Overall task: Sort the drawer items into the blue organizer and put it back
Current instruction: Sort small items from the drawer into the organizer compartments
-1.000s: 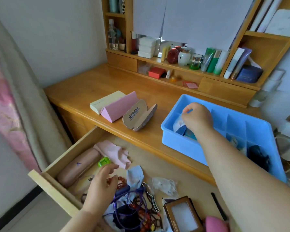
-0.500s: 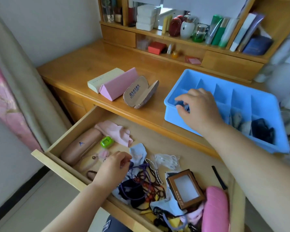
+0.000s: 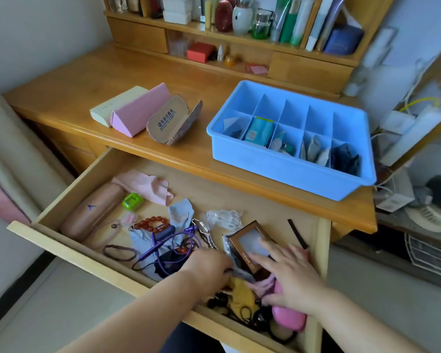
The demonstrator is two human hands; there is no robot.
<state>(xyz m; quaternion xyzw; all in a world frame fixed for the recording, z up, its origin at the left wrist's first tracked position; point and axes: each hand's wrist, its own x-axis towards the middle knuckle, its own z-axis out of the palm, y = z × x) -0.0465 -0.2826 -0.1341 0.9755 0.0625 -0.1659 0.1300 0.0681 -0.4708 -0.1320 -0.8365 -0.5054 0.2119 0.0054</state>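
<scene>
The blue organizer (image 3: 285, 168) stands on the desk at the right; its front compartments hold folded cloths, a teal packet (image 3: 260, 129) and a dark cloth (image 3: 346, 159). Below it the wooden drawer (image 3: 87, 261) is pulled open and full of small items. My right hand (image 3: 290, 276) lies with straight fingers on a brown windowed box (image 3: 247, 242), above a pink case (image 3: 288, 318). My left hand (image 3: 206, 267) reaches to the box's near-left corner, and its fingertips are buried in the clutter there.
In the drawer lie a brown glasses case (image 3: 92, 210), a pink cloth (image 3: 145, 186), a green gadget (image 3: 132, 200), red beads (image 3: 152, 224), a purple cord (image 3: 168, 243) and a black stick (image 3: 297, 234). A pink triangular case (image 3: 138, 114) and an open glasses case (image 3: 171, 123) sit on the desk.
My right hand has left the organizer and come down into the drawer onto the brown box. My left hand has slid right from the beads to the box. The view has tilted down.
</scene>
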